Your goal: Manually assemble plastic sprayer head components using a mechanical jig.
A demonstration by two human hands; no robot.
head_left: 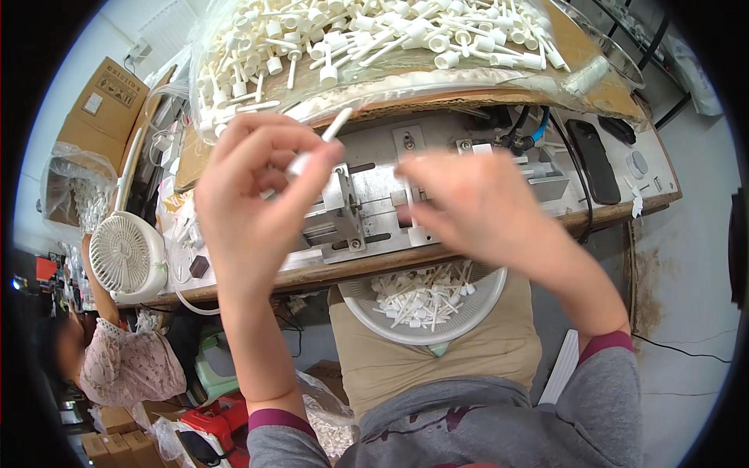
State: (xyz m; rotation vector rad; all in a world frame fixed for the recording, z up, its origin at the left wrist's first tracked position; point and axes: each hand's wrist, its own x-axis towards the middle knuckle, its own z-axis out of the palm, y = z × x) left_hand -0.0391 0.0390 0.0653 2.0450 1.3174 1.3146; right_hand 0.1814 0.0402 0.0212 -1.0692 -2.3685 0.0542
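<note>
Raised over the left part of a metal jig, my left hand (253, 175) is closed on a white cap with a thin stem (338, 125). The stem points up past the thumb, and the fingers partly hide the cap. My right hand (476, 207), somewhat blurred, is at the middle of the metal jig (378, 204). Its thumb and forefinger close around another white stemmed cap (416, 232), which stands along the jig's front side. The fingers hide part of that piece, so whether it touches the jig is unclear.
Many stemmed caps (367, 39) cover a plastic-lined cardboard surface behind the jig. A basket (355, 316) on my lap holds more. A white fan (127, 256) stands left, a dark phone (593, 161) right. Another person (129, 359) sits at the far left.
</note>
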